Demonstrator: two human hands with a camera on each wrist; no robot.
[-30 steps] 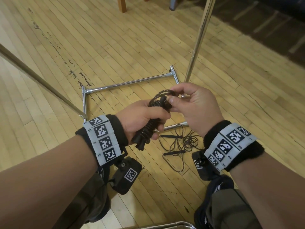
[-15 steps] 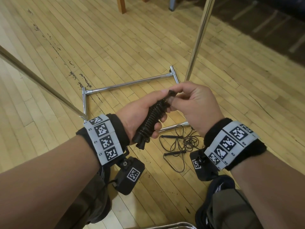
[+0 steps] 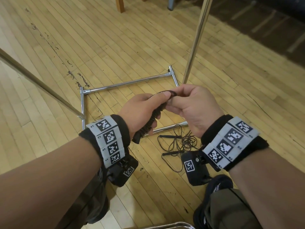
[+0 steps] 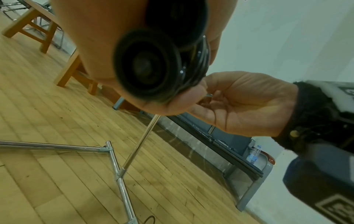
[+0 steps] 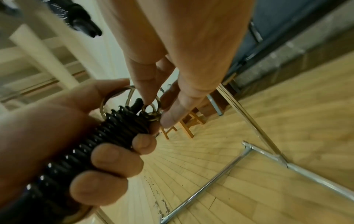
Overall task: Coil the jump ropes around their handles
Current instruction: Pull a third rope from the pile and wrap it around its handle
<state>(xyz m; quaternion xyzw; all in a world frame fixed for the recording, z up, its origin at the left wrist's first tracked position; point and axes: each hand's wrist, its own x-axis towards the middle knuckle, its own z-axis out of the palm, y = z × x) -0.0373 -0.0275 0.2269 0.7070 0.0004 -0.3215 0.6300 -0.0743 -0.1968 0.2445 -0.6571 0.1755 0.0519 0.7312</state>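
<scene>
Item: coiled jump rope (image 3: 152, 119) on paired handles, fisted in left hand (image 3: 140, 113) above chrome floor frame (image 3: 125, 83), steadying the bundle; right hand (image 3: 193, 104) pinching last loop (image 3: 168, 93), apparently to tuck it; second jump rope (image 3: 176, 144) loose beside frame, uncoiled.

We see bare forearms, each with a black fuzzy wristband (image 3: 123, 128) carrying a grey strip of four black-and-white square markers (image 3: 109, 142); a black tagged camera box (image 3: 123, 171) hangs under each wrist. Olive trousers (image 3: 231, 210), dark shoes.
</scene>
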